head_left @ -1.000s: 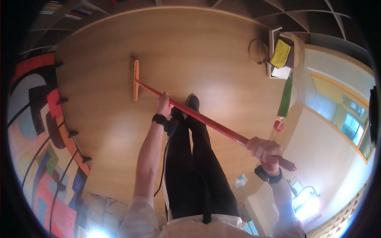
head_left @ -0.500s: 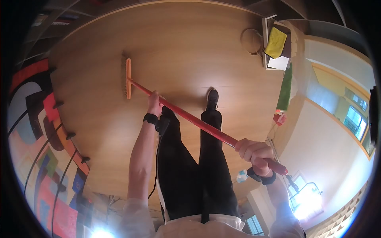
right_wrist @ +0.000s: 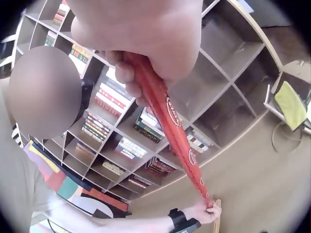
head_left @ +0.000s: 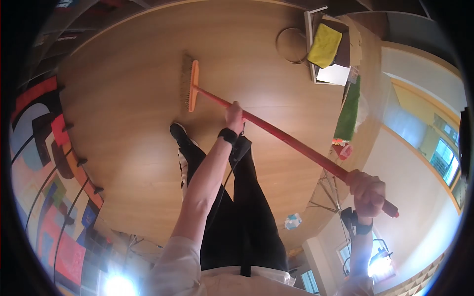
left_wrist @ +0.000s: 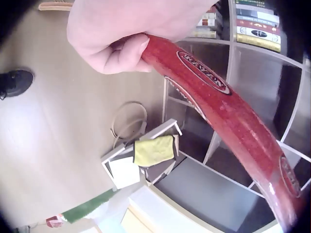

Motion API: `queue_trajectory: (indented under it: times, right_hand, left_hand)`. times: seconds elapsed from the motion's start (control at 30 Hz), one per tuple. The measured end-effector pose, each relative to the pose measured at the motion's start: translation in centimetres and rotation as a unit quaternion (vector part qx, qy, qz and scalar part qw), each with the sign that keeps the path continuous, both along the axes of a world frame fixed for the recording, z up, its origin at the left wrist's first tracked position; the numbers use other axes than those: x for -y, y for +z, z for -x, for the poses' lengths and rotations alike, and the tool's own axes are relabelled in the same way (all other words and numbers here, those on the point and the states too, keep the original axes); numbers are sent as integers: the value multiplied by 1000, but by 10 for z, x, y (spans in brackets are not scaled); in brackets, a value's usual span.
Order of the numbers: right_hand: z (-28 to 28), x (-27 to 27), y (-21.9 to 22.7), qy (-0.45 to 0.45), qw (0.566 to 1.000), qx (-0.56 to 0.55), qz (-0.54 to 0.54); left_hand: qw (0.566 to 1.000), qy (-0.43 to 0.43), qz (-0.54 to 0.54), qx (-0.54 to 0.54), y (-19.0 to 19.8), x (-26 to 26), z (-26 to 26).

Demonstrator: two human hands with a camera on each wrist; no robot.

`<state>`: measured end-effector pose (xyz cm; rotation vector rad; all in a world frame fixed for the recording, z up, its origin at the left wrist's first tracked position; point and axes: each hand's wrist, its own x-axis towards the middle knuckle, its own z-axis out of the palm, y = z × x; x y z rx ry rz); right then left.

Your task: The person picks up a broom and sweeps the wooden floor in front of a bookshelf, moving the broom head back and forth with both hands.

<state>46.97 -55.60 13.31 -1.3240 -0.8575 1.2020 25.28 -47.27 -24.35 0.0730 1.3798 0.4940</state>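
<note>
A broom with a red handle (head_left: pixel 296 145) and an orange head (head_left: pixel 194 86) slants across the head view. Its dark bristles (head_left: pixel 186 81) face left, down at the wooden floor. Low on the handle, close above the head, my left hand (head_left: pixel 235 117) grips the shaft. My right hand (head_left: pixel 366 192) wraps around the handle near its top end, whose tip sticks out past the fist. In the left wrist view, the thumb and fingers of my left hand (left_wrist: pixel 126 34) curl around the red shaft. The right wrist view shows my right hand (right_wrist: pixel 141 39) gripping it too.
A box (head_left: pixel 312 47) with a yellow cloth (head_left: pixel 325 45) stands at the back right, beside a hoop (head_left: pixel 290 45). A green strip (head_left: pixel 348 111) lies along the right wall. Colourful panels (head_left: pixel 54 197) line the left. Shelves with books (right_wrist: pixel 112 97) stand behind. A crumpled packet (head_left: pixel 293 221) lies on the floor.
The broom head first shifted slightly left, then swept right across the floor, both hands moving with it. The feet stepped; one shoe now shows left of the broom. Both hands keep their hold.
</note>
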Motion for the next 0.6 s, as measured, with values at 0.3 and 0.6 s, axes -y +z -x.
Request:
queue_trajectory:
  times: [0.3,0.6]
  right_hand:
    - [-47,-10,52,31,997,72,-18]
    - [-32,-20,59,32,998,-3,-53]
  left_hand:
    - [997,-2,61,51,28,1,-95]
    - [996,74,42,27,72,-18,-27]
